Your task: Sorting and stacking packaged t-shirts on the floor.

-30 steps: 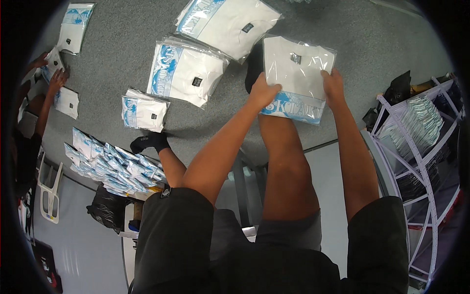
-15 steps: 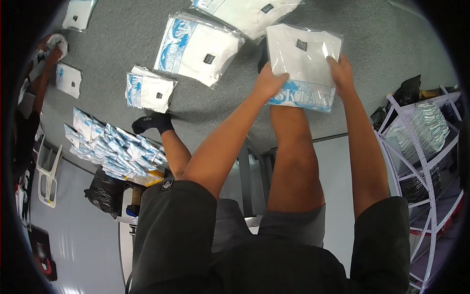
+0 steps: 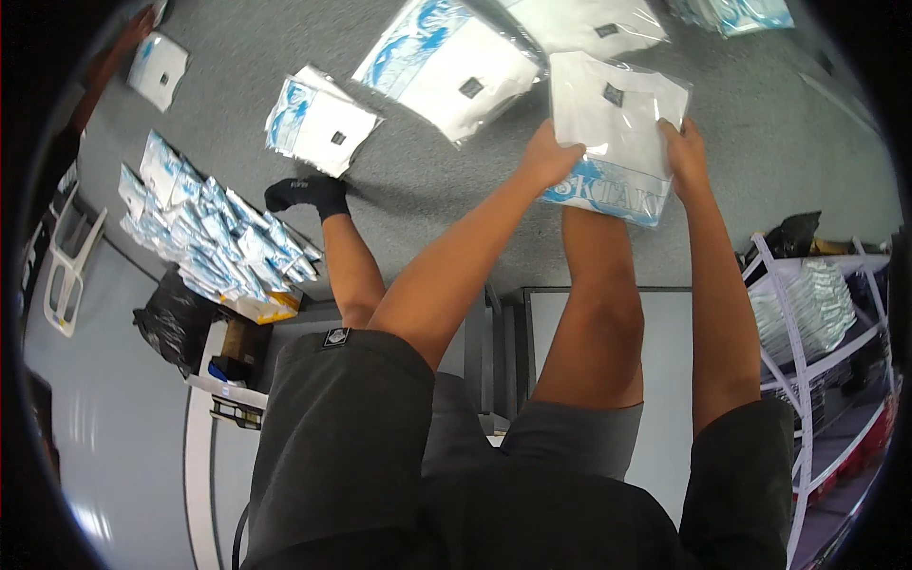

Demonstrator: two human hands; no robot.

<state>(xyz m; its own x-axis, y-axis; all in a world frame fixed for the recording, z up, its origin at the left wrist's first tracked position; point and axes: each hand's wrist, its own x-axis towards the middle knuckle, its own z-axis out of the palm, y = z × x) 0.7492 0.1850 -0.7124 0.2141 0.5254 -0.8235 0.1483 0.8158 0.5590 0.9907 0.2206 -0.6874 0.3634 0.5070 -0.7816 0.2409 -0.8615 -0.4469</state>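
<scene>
A clear bag holding a folded white T-shirt (image 3: 613, 123) with a blue printed band is held over my right leg. My left hand (image 3: 551, 152) grips its left edge near the band, thumb on top. My right hand (image 3: 686, 157) grips the right edge, thumb also on the front. Beyond it lie more bagged white shirts on the grey carpet (image 3: 237, 104): a larger pile (image 3: 446, 76) to the left, one (image 3: 579, 19) behind, and a smaller pile (image 3: 323, 123) near my left foot.
A box (image 3: 261, 309) overflows with bagged shirts (image 3: 209, 228). Black bags (image 3: 171, 318) lie beside it. A co-worker's arm (image 3: 119, 52) is near another bagged shirt (image 3: 157, 71) at upper left. At right stands a lilac-framed rack (image 3: 803, 380) with packages; a blue-white pile (image 3: 727, 14) sits upper right.
The view has shifted, bringing a pile at upper right into sight. The held package appears further right, still in both my hands. The co-worker's arm now shows near the upper left edge.
</scene>
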